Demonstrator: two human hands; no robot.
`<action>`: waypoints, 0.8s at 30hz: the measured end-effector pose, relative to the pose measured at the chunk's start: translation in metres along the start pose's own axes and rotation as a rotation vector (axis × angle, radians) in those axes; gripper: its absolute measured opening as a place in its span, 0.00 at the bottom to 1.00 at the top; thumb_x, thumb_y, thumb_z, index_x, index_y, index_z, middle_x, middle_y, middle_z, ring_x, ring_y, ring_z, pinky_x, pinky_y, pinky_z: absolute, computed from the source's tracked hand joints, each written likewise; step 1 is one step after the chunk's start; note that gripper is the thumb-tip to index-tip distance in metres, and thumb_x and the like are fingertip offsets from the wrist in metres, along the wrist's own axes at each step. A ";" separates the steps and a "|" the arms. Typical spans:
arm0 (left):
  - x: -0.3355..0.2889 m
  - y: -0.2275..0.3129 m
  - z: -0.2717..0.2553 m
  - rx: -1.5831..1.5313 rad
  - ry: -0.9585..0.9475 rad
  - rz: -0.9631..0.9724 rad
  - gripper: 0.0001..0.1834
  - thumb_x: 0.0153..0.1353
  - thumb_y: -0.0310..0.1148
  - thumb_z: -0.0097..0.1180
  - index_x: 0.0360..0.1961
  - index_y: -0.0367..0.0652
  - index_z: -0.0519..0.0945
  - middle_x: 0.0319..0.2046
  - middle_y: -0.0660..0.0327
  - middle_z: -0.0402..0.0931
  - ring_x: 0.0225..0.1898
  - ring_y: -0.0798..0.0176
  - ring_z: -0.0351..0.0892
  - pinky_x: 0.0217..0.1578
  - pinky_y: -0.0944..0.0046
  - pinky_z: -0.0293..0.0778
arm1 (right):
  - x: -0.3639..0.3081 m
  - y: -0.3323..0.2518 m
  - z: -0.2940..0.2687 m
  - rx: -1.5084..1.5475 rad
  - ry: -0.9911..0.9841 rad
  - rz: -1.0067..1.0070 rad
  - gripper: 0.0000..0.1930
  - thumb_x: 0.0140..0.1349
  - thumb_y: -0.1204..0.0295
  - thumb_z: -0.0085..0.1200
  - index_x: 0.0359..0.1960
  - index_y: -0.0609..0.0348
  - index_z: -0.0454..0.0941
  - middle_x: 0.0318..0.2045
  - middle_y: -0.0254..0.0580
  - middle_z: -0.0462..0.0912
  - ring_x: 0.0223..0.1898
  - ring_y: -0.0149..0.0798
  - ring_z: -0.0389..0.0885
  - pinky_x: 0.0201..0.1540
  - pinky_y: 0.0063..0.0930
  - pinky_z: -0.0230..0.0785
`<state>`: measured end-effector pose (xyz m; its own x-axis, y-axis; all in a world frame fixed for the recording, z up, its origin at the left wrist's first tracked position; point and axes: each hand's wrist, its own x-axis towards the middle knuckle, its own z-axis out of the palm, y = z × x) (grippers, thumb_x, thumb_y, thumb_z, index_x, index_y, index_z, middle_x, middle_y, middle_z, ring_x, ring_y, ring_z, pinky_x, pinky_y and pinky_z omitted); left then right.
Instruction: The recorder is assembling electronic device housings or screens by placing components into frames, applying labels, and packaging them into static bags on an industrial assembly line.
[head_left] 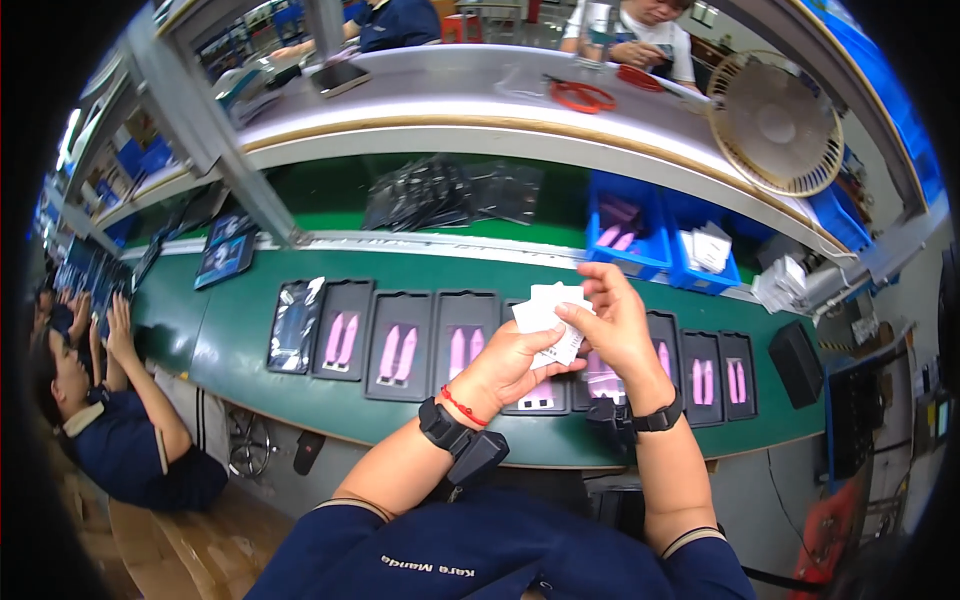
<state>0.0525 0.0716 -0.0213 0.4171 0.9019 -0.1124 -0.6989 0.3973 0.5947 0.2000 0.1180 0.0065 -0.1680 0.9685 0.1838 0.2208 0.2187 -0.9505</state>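
Observation:
A small fanned stack of white paper slips [541, 301] is between my hands, above the row of trays. Closed around its lower left side is my left hand [503, 362], with the thumb lying on top. My right hand [622, 322] pinches the slips from the right, thumb pressed on their face and the other fingers curled behind. Below them, several black trays [377, 345] stand side by side on the green bench, each with a pair of pink pointed strips [398, 352]. My forearms and hands hide parts of the middle trays.
Behind the trays stand a blue bin with pink pieces [640, 262] and a blue bin with white slips [722, 278]. A plastic-wrapped black tray [295, 325] and a black block [797, 362] flank the row. Overhead are a shelf [450, 122] and fan [775, 122]. A co-worker [130, 440] sits left.

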 end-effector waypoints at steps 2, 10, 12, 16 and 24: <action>-0.019 0.010 -0.008 0.049 0.051 0.092 0.20 0.64 0.28 0.49 0.56 0.36 0.66 0.49 0.51 0.73 0.48 0.50 0.77 0.46 0.54 0.79 | 0.000 -0.001 0.012 0.022 -0.089 0.092 0.12 0.50 0.75 0.65 0.32 0.66 0.75 0.25 0.37 0.78 0.27 0.23 0.74 0.25 0.17 0.68; -0.104 0.033 -0.065 -0.088 0.241 0.303 0.22 0.65 0.36 0.48 0.57 0.38 0.66 0.48 0.52 0.74 0.47 0.52 0.77 0.44 0.52 0.78 | -0.002 -0.013 0.100 0.215 -0.431 0.144 0.04 0.54 0.79 0.61 0.30 0.66 0.79 0.22 0.36 0.80 0.24 0.22 0.75 0.27 0.16 0.67; -0.128 0.037 -0.080 -0.124 0.335 0.363 0.21 0.64 0.35 0.48 0.56 0.37 0.66 0.48 0.52 0.74 0.47 0.51 0.78 0.43 0.52 0.78 | -0.005 -0.024 0.123 0.201 -0.463 0.162 0.05 0.54 0.78 0.61 0.30 0.66 0.78 0.22 0.34 0.80 0.22 0.21 0.73 0.26 0.14 0.65; -0.184 0.055 -0.101 -0.085 0.551 0.590 0.19 0.62 0.29 0.50 0.53 0.33 0.69 0.41 0.48 0.77 0.41 0.52 0.80 0.39 0.55 0.79 | 0.014 -0.025 0.172 0.098 -0.467 0.063 0.06 0.53 0.79 0.60 0.32 0.66 0.79 0.22 0.32 0.79 0.23 0.21 0.72 0.26 0.15 0.64; -0.206 0.064 -0.107 0.086 0.710 0.721 0.19 0.59 0.24 0.52 0.52 0.33 0.69 0.39 0.51 0.78 0.37 0.56 0.81 0.35 0.62 0.79 | 0.001 -0.042 0.244 -0.205 -0.397 -0.300 0.13 0.52 0.67 0.64 0.29 0.67 0.79 0.20 0.41 0.79 0.23 0.32 0.76 0.28 0.25 0.69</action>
<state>-0.1404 -0.0701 -0.0451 -0.5480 0.8256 -0.1344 -0.5917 -0.2691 0.7599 -0.0436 0.0812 -0.0149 -0.5943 0.7489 0.2930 0.2834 0.5360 -0.7952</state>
